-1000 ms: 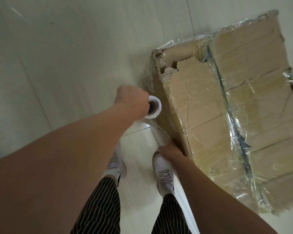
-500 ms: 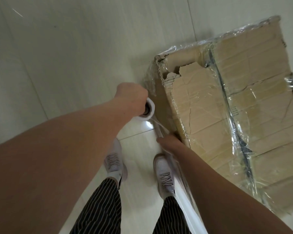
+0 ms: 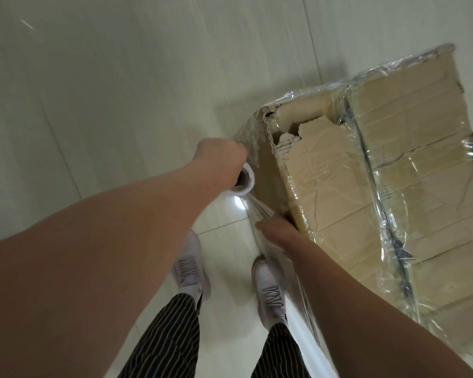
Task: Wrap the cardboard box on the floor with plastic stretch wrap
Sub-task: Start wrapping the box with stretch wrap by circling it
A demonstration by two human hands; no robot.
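A large torn cardboard box [image 3: 372,192] stands on the tiled floor at the right, its top and sides covered in clear plastic film. My left hand [image 3: 219,159] is closed around the white stretch wrap roll [image 3: 245,180], held upright close to the box's near left corner. A taut band of film [image 3: 260,212] runs from the roll down along the box's left side. My right hand [image 3: 277,230] lies flat with fingers extended, pressing that film against the box's side.
My two feet in white sneakers [image 3: 189,266] stand on the pale floor tiles [image 3: 107,91] just left of the box. A stretched strip of film [image 3: 309,339] runs past my right leg along the box's lower edge.
My left hand has carried the roll forward along the box's side toward its far corner. My right hand slid forward along the film as well.
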